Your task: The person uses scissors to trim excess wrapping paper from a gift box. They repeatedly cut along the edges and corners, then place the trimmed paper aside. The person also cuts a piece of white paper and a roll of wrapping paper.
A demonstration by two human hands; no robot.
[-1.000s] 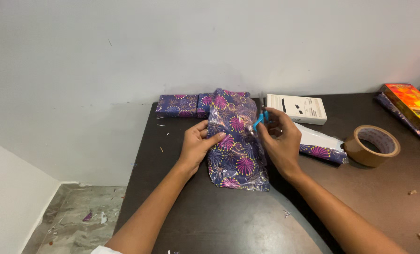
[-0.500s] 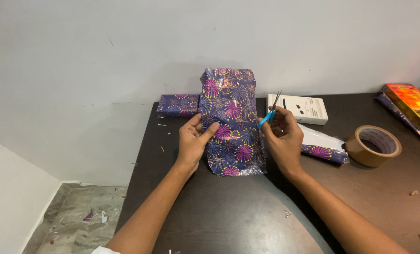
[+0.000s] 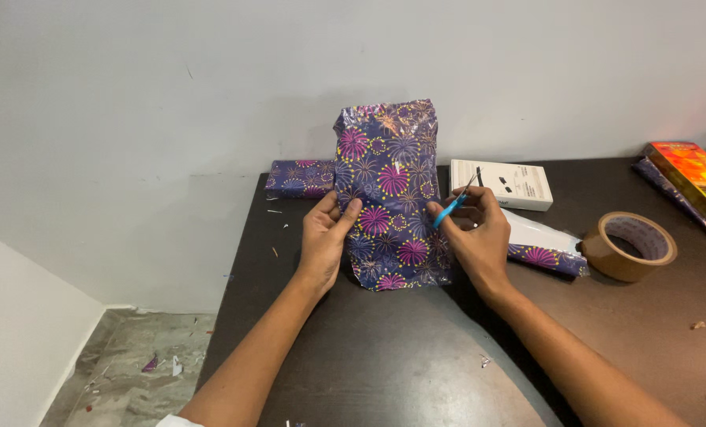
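Observation:
A sheet of purple wrapping paper [image 3: 388,182] with pink and blue firework patterns stands nearly upright on the dark table [image 3: 416,356]. My left hand [image 3: 327,237] grips its left edge with the thumb on the front. My right hand [image 3: 473,237] touches the paper's right edge and holds small scissors with blue handles [image 3: 453,204], blades pointing up and right.
A wrapped purple box [image 3: 299,178] lies behind the paper by the wall. A white carton [image 3: 502,184] sits to the right, with a strip of the same paper [image 3: 539,241] below it. A brown tape roll [image 3: 628,245] and an orange box [image 3: 693,175] lie far right.
The wrapping paper has been raised from lying folded over on the table to standing nearly upright. Both hands stayed on its edges, and the scissors tilted up in my right hand.

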